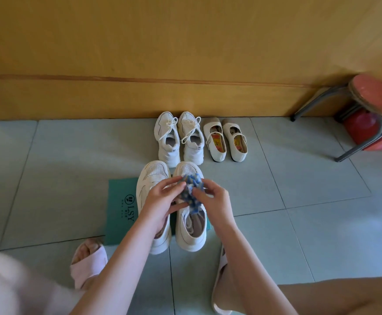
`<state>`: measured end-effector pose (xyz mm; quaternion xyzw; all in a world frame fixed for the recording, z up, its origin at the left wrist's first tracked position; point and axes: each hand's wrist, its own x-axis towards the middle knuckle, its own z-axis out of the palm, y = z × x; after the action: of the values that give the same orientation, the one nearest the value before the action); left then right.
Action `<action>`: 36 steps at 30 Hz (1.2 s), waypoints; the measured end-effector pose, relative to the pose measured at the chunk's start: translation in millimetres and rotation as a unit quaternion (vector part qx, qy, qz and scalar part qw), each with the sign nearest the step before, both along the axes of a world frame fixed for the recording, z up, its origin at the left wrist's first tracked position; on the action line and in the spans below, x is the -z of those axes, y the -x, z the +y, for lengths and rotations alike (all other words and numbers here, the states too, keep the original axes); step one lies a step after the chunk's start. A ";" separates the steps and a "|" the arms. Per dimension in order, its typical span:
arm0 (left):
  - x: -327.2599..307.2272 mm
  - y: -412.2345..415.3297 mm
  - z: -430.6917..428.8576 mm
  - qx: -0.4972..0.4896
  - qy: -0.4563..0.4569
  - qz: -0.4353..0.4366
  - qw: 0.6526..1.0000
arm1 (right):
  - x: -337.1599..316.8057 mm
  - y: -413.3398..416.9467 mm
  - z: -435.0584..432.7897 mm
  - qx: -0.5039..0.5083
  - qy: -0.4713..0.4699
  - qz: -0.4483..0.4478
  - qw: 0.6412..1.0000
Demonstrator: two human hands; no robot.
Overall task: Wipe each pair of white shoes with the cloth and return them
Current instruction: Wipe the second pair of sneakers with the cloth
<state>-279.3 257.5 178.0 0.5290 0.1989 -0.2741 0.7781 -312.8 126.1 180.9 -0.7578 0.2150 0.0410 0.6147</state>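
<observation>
My fingers (165,185) on both hands pinch the cloth (192,188). If my grip slips, it could drop on the shoes (186,241).

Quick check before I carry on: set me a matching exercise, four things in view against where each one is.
Things:
1 cloth
2 lace-up sneakers
3 strap shoes
4 green board

Places:
A under the near shoes
B by the wall, left pair
C held by the left hand and right hand
D by the wall, right pair

Pairs: 1-C, 2-B, 3-D, 4-A
</observation>
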 end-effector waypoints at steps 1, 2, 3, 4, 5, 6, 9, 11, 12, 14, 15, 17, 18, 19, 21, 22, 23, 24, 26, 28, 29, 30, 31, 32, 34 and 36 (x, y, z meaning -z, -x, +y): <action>2.3 -0.5 2.1 -0.020 -0.004 0.008 1.000 | 0.5 -1.3 1.2 0.002 0.000 0.007 1.000; 4.2 -1.4 4.0 -0.034 -0.012 0.011 0.999 | -0.5 -2.0 3.0 0.004 -0.032 0.013 0.999; 5.5 -2.4 5.8 -0.045 -0.023 0.011 0.999 | -1.8 -2.0 4.9 0.001 -0.073 0.018 0.997; 6.9 -3.6 7.6 -0.051 -0.035 0.006 0.998 | -1.8 -2.3 6.5 -0.002 -0.110 0.020 0.994; 8.2 -4.7 9.0 -0.055 -0.038 0.004 0.998 | -2.3 -2.6 8.3 -0.006 -0.126 0.018 0.992; 8.9 -5.7 10.3 -0.052 -0.036 0.003 0.998 | -2.3 -3.0 10.2 -0.006 -0.121 0.012 0.993; 9.7 -7.5 12.4 -0.004 0.000 0.004 1.000 | 3.5 -8.0 14.0 0.020 -0.071 0.010 0.997; 10.1 -9.8 14.7 0.015 0.027 0.009 0.999 | 5.8 -13.4 15.1 0.043 -0.064 0.018 0.997; 10.7 -11.3 16.2 0.016 0.031 0.008 0.999 | 7.0 -16.6 15.5 0.042 -0.061 0.020 0.997; 12.2 -13.9 19.6 0.013 0.028 0.007 0.999 | 8.0 -22.9 16.2 0.025 -0.040 0.026 0.999; 13.1 -14.8 20.8 0.012 0.023 0.006 1.000 | 8.2 -25.3 16.2 0.022 -0.033 0.030 0.999; 16.5 -16.5 21.9 -0.008 0.011 0.012 1.000 | 10.7 -29.2 15.8 0.040 -0.020 0.045 0.998; 17.6 -17.7 22.0 -0.032 0.008 0.020 0.999 | 14.2 -30.4 14.4 0.049 0.010 0.053 0.997; 18.8 -19.9 22.4 -0.062 0.006 0.027 0.998 | 19.6 -31.7 12.7 0.045 0.059 0.066 0.995; 21.2 -25.6 24.5 -0.118 -0.024 0.019 0.993 | 30.6 -30.8 11.8 -0.011 0.167 0.120 0.978; 22.1 -28.5 25.7 -0.135 -0.049 0.006 0.990 | 36.2 -28.4 13.5 -0.050 0.216 0.159 0.962; 23.1 -31.2 27.1 -0.147 -0.070 -0.006 0.987 | 41.3 -25.2 16.5 -0.082 0.256 0.194 0.943; 24.2 -34.1 28.0 -0.156 -0.085 -0.016 0.984 | 47.2 -22.0 19.5 -0.102 0.287 0.219 0.927; 26.1 -39.4 29.5 -0.171 -0.102 -0.033 0.979 | 55.0 -16.2 23.9 -0.107 0.323 0.230 0.912; 29.2 -45.5 28.8 -0.176 -0.116 -0.045 0.976 | 58.1 -13.4 24.6 -0.099 0.346 0.215 0.908; 31.0 -49.2 27.3 -0.177 -0.124 -0.046 0.975 | 58.1 -12.9 23.2 -0.096 0.352 0.207 0.908; 32.5 -53.5 25.0 -0.175 -0.135 -0.048 0.974 | 57.4 -12.7 20.8 -0.092 0.353 0.200 0.910; 34.9 -58.8 21.8 -0.170 -0.151 -0.054 0.972 | 56.9 -12.3 18.0 -0.089 0.349 0.193 0.913; 37.0 -65.1 17.6 -0.163 -0.168 -0.065 0.970 | 56.3 -11.5 14.9 -0.089 0.342 0.188 0.916; 39.6 -80.2 7.1 -0.143 -0.200 -0.095 0.965 | 55.0 -9.1 9.6 -0.086 0.323 0.184 0.924; 41.5 -97.3 -6.1 -0.111 -0.246 -0.133 0.954 | 54.0 -7.5 4.0 -0.082 0.306 0.184 0.931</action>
<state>-182.0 251.5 136.5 0.7102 0.2123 -0.0556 0.6689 -305.3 130.1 126.9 -0.9030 0.2641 0.1622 0.2976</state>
